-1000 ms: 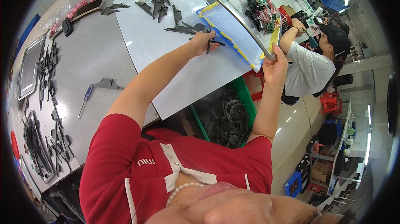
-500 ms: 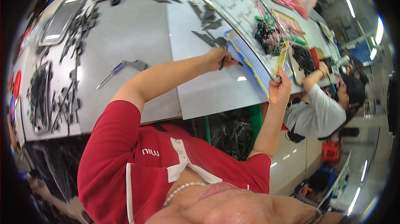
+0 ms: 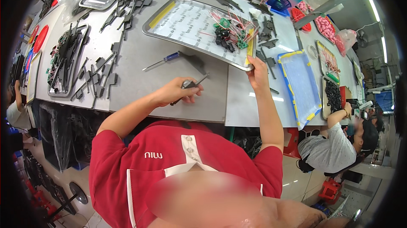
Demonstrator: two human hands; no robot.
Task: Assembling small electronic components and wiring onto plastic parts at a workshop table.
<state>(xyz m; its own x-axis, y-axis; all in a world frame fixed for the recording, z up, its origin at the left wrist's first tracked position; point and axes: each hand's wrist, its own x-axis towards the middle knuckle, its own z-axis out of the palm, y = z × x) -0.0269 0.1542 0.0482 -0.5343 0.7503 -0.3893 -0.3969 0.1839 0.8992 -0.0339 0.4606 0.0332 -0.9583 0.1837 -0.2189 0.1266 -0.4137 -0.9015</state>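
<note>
2 hands work over the desk [image 3: 210, 103]: right hand [image 3: 257, 73], forearm aimed at 12 o'clock, clamped on a metal tray [image 3: 183, 22] by its 4 o'clock corner; left hand [image 3: 187, 90], forearm slanting toward 2 o'clock, fingers curled round a dark part [image 3: 188, 84]. I see the tray at 12 o'clock from the red shirt [image 3: 229, 151].

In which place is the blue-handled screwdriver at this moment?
In the head view, the blue-handled screwdriver lies left of centre on the grey table, beyond the left hand, its handle end beside a dark flat part.
</note>
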